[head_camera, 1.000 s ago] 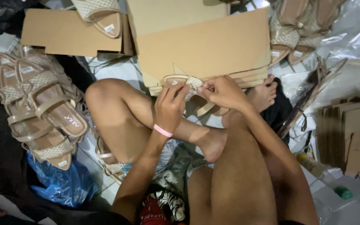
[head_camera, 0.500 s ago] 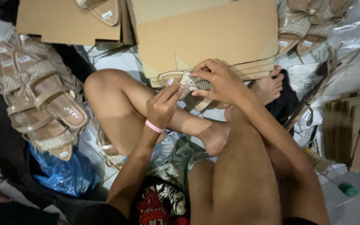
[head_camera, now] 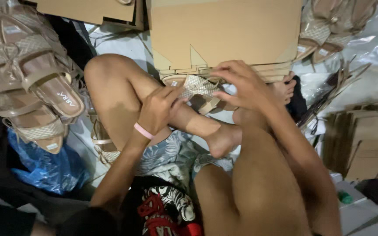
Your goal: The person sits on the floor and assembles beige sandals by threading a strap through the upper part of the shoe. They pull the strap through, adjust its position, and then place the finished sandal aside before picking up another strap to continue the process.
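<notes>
While the person sits cross-legged on the floor, both hands meet over one beige sandal (head_camera: 197, 89) with a woven strap, held just above the shin of the folded leg. That sandal lies roughly crosswise to the body, its long axis running from the left hand toward the right, with the woven strap tilted up toward the camera. The left hand (head_camera: 158, 109), with a pink wristband (head_camera: 143, 130) at its wrist, pinches the near left end of the sandal, fingers narrow and closed on it. Arched over the far end, the right hand (head_camera: 241, 87) has its fingers curled down onto the strap; it seems to grip the sandal too, though the fingertips are partly hidden behind the strap. Both hands are equally close, each already on it.

Directly beyond the hands lies a stack of flattened cardboard boxes (head_camera: 224, 35), its near edge almost touching the sandal. A pile of matching sandals (head_camera: 31, 83) sits at the person's left, above a blue plastic bag (head_camera: 44, 170). More folded cardboard (head_camera: 364, 140) stands at the right, well apart from the hands.
</notes>
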